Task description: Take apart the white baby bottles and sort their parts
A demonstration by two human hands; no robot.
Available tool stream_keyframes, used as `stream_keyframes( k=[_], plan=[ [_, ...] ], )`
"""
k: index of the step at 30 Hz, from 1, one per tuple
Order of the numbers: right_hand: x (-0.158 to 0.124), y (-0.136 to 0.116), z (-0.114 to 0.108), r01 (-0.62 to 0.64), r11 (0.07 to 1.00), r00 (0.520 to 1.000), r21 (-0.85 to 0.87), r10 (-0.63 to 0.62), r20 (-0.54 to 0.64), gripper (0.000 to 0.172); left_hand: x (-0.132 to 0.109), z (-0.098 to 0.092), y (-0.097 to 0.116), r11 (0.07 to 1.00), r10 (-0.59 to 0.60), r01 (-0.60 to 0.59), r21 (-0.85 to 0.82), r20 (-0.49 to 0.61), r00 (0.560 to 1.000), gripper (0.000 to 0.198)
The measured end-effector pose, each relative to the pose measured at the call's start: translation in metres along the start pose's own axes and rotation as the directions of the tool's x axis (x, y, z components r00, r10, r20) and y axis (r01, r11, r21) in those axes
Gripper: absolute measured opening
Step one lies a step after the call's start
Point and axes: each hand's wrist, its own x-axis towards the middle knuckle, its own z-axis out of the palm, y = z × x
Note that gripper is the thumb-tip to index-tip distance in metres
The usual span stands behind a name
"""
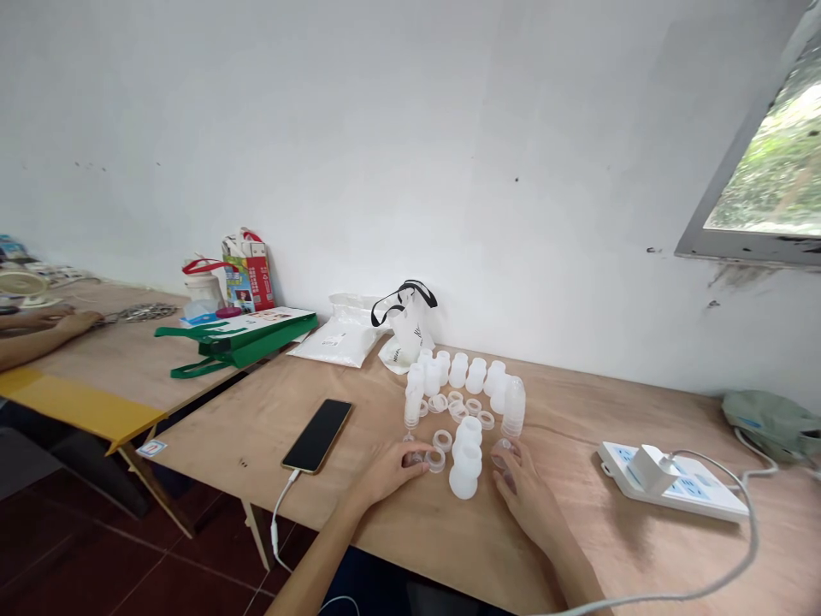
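My left hand [391,469] rests on the table with its fingers curled round a small clear plastic cap [414,458], partly hidden by them. Two translucent rings [436,461] lie just beside its fingertips. On the other side, my right hand [522,483] curves round another clear cap [502,452]. Between the hands stands a short row of white translucent bottles [463,479]. More such bottles [475,376] form an arc behind, with several rings [473,407] lying inside it. Clear domed caps [514,402] stand in a column at the arc's right end.
A phone [317,436] with a cable lies left of my hands. To the right sits a power strip [680,483] with a plugged-in adapter and a looping cord. White bags [346,334] and a green bag [250,338] are farther back. Another person's hands [57,325] rest on the left table.
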Motion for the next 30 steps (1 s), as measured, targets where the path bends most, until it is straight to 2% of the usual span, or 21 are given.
stream_keyframes(
  k=[15,30],
  plan=[
    [0.0011,-0.0048,-0.0048,-0.01,0.999,0.999,-0.036,0.012,0.05,0.027,0.0002,0.0022,-0.0016,1.0,0.006,-0.006,0.016,-0.017,1.0,0.033],
    [0.0009,-0.0051,-0.0028,0.005,1.0,1.0,0.003,-0.005,0.026,0.025,0.0005,0.0028,-0.0016,1.0,0.004,-0.004,0.02,0.001,1.0,0.036]
  ],
)
